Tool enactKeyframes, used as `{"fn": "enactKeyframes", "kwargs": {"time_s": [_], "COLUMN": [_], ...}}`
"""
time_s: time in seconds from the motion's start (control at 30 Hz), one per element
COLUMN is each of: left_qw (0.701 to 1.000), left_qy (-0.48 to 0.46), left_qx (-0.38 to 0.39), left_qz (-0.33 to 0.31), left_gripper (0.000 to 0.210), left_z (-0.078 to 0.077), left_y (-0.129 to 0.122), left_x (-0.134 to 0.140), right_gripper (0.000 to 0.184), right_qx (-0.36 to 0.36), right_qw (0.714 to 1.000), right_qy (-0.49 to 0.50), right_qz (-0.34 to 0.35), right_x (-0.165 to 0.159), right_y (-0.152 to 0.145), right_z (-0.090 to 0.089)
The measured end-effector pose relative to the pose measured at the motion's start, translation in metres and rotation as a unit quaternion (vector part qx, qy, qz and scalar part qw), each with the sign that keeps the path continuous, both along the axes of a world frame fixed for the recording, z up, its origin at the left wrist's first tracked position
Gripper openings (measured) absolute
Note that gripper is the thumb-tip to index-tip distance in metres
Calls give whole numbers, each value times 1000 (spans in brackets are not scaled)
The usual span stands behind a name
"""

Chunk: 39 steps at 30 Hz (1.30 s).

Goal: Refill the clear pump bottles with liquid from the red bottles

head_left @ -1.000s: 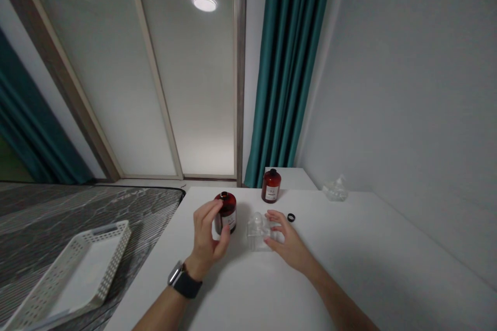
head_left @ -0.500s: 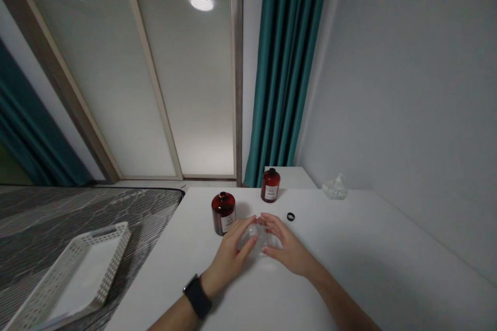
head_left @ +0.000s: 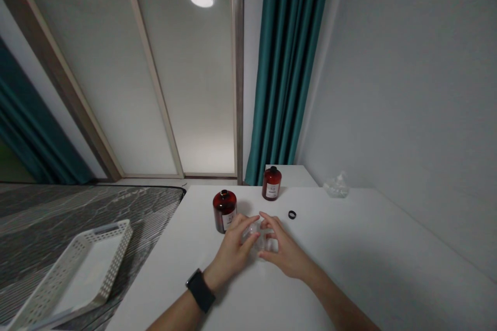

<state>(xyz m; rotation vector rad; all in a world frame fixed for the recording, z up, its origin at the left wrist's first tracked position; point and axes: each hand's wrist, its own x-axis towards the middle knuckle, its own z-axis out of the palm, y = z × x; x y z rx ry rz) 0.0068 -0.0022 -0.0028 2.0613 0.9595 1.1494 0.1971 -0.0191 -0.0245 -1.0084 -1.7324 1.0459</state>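
Note:
Between my hands is a small transparent container [head_left: 260,240], its exact kind hard to make out. My left hand [head_left: 233,244] is curled round its left side, with the watch-wearing wrist low. From the right, my right hand [head_left: 286,249] curves round it, thumb near the bottom and fingers at the top. Just beyond my left fingers stands a dark red bottle [head_left: 224,204] with a pale label and an uncapped neck. To the right, past my right fingertips, lies a black ring [head_left: 292,214].
A second red bottle [head_left: 271,184] with a black top stands near the far edge of the white table [head_left: 248,297]. Crumpled clear plastic [head_left: 337,186] lies by the wall. Lower left, there is a white perforated basket [head_left: 73,258].
My hands have drawn slightly closer together round the transparent container. The bottles and the black ring have not moved on the table; the view has shifted a little.

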Motion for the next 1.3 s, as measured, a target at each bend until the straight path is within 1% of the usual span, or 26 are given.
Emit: {"fn": "enactKeyframes", "kwargs": {"time_s": [0.1,0.2,0.3,0.37,0.47,0.53,0.57,0.63,0.7,0.77,0.87,0.93,1.1,1.17,1.3], "left_qw": [1000,1000,1000,1000,997,993,991,988,986,987,988,989,989,989,988], "left_qy": [0,4,11,9,2,-2,-5,-16,-17,-4,7,4,13,8,-6], "left_qx": [-5,-3,4,-9,-66,-106,-123,-150,-164,-161,-143,-135,-135,-136,-135], "left_qz": [15,28,7,-9,-46,-55,-48,-24,-15,-27,-48,-58,-59,-60,-72], "left_gripper": [28,27,43,53,58,60,61,61,61,60,56,53,52,52,52], "left_z": [-1,-1,-2,-3,-5,-9,-11,-15,-18,-20,-21,-20,-18,-18,-18], "left_y": [-1,-3,-4,-4,-5,-5,-4,-4,-3,-2,-1,0,-1,-1,-1], "left_x": [3,3,3,4,6,8,9,12,14,15,16,16,16,16,17], "right_gripper": [98,104,97,89,81,71,65,57,56,60,63,62,55,58,70], "right_qx": [-2,4,14,-4,-60,-70,-60,-13,44,78,79,71,73,78,74], "right_qw": [1000,1000,1000,999,995,992,992,996,997,996,993,992,989,991,995], "right_qy": [-19,-14,-16,-17,17,54,68,74,55,33,7,-10,-22,-22,-15], "right_qz": [-17,-10,9,29,83,94,83,39,0,-29,-82,-107,-123,-109,-70], "right_x": [-5,-5,4,14,27,31,31,28,22,14,3,-2,-4,-3,-3], "right_y": [1,2,3,4,7,10,10,11,10,7,3,2,2,0,-3], "right_z": [-6,-6,0,5,12,13,14,13,12,11,10,9,9,10,12]}}
